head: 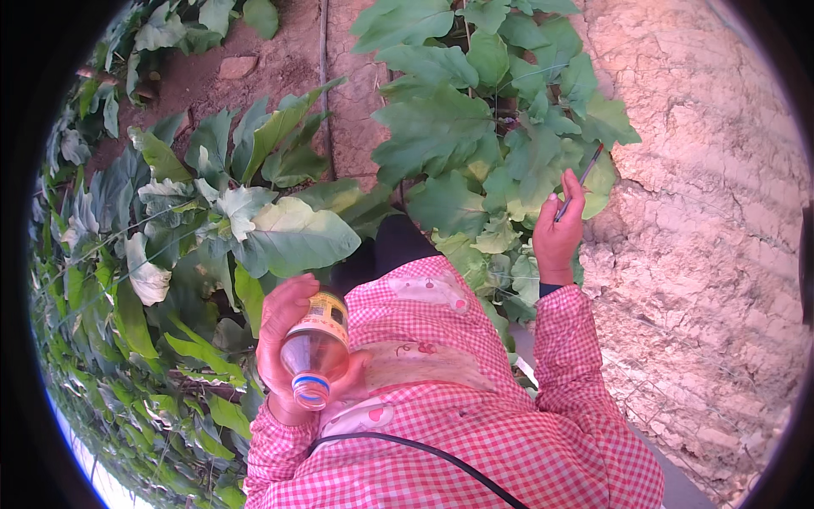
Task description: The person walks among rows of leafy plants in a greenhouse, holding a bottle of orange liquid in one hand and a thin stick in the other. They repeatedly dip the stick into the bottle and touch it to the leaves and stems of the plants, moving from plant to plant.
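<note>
My left hand (286,337) is wrapped around a clear plastic bottle (316,353), held close before my checked smock. The bottle has no cap, a blue ring at its neck and a label bearing writing; its mouth points toward me. Between the thumb and fingers of my right hand (559,235) is a thin dark stick (580,181) with a red tip, perhaps a small brush or pen. That red end points up and away, over the edge of the broad green leaves (528,159) of a plant beside the wall.
Leafy plants (191,223) crowd the left side, some leaves pale and curled. A cracked earthen wall (699,254) rises at the right. A dark hose (325,89) runs along the bare soil ahead. Thin strings cross the foliage, and a black cable (432,448) lies across my smock.
</note>
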The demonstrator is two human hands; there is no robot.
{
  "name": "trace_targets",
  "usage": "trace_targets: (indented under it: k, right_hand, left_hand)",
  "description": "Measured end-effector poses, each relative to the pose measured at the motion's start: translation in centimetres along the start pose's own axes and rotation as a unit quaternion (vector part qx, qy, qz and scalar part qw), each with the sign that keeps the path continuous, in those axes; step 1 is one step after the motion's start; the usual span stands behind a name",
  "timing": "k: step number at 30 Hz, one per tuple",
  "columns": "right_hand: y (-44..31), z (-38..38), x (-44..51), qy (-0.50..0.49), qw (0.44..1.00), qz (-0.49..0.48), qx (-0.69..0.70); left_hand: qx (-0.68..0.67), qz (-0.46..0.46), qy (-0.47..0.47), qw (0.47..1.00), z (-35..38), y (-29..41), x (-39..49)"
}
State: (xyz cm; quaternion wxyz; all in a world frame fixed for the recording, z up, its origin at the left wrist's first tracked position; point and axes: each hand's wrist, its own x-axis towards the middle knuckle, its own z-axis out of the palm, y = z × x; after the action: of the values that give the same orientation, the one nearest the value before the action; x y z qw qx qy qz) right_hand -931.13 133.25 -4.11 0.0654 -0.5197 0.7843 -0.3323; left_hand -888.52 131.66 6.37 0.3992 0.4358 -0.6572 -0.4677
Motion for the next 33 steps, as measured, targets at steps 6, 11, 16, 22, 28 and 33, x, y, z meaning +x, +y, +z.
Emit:
trace_targets:
  k: [6, 11, 16, 22, 28, 33]
  right_hand:
    - [0.5, 1.3, 6.1, 0.004, 1.000, 0.007, 0.015]
    - [-0.6, 4.1, 11.9, 0.001, 0.998, -0.021, 0.051]
    - [-1.2, 5.1, 15.2, 0.012, 0.994, -0.029, 0.103]
    - [-1.2, 4.7, 17.4, -0.024, 0.993, -0.040, 0.108]
    - [-3.1, 5.0, 20.2, -0.050, 0.988, -0.065, 0.134]
    - [-6.2, 5.6, 22.1, -0.063, 0.975, -0.061, 0.204]
  left_hand:
    - [0.020, -0.010, 0.010, 1.000, 0.0, 0.1, 4.2]
    - [0.020, -0.020, 0.083, 0.996, 0.0, 0.4, 8.7]
    - [0.005, -0.018, 0.088, 0.996, 1.3, 1.2, 14.2]
    - [0.021, 0.024, 0.033, 0.999, 2.8, 1.6, 19.9]
    - [0.003, 0.048, 0.059, 0.997, 3.8, 1.7, 23.7]
    - [-0.020, 0.044, 0.092, 0.995, 3.8, 1.9, 25.8]
